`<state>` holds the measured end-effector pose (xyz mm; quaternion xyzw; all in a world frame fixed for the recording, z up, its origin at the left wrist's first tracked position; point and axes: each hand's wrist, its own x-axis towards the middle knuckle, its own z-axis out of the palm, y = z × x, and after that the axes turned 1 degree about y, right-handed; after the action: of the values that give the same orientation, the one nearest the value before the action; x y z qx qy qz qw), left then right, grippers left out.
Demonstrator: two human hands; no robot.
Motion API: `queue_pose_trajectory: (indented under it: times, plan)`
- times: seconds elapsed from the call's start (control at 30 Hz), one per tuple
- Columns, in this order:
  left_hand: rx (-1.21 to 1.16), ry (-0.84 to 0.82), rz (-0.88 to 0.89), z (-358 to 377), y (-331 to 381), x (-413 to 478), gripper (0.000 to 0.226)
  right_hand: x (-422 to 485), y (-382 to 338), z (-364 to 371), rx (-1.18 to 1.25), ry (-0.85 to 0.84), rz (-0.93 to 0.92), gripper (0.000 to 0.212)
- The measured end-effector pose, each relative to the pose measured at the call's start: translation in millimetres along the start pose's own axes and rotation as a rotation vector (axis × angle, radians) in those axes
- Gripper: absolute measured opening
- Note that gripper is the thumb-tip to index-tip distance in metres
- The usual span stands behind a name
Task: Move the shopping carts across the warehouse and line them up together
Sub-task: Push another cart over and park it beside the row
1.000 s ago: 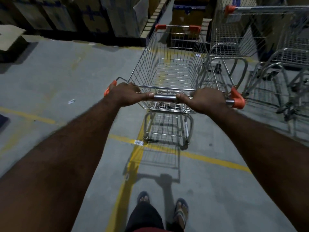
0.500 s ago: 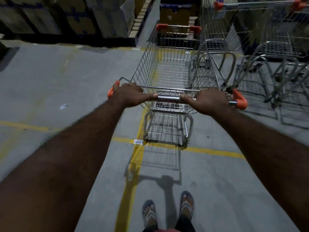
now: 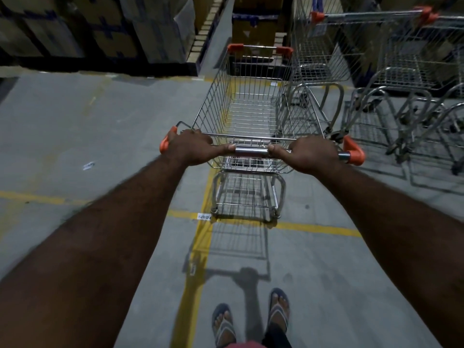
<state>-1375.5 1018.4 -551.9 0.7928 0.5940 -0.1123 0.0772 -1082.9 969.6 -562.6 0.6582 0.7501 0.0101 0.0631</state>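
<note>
Left hand: fingers curled over handle bar, near left orange cap. Right hand: same wrapped grip near right cap. Shopping cart mid-floor over yellow lines, just beside parked carts at right edge. White floor label: writing unreadable.

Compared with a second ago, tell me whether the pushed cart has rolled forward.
No. The cart keeps its rear wheels just past the white floor label, as before.
</note>
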Motion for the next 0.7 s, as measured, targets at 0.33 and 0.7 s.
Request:
queue_pose_trajectory:
  times: [0.33,0.7]
  plan:
    - [0.012,0.003,-0.002,-0.6,-1.0,-0.5,0.119,-4.6,-4.4,-2.0,0.001,0.002,0.023,0.096]
    - [0.001,0.001,-0.015,2.0,-5.9,6.3,0.125,-1.3,-6.1,3.1,-0.026,0.007,0.034,0.103]
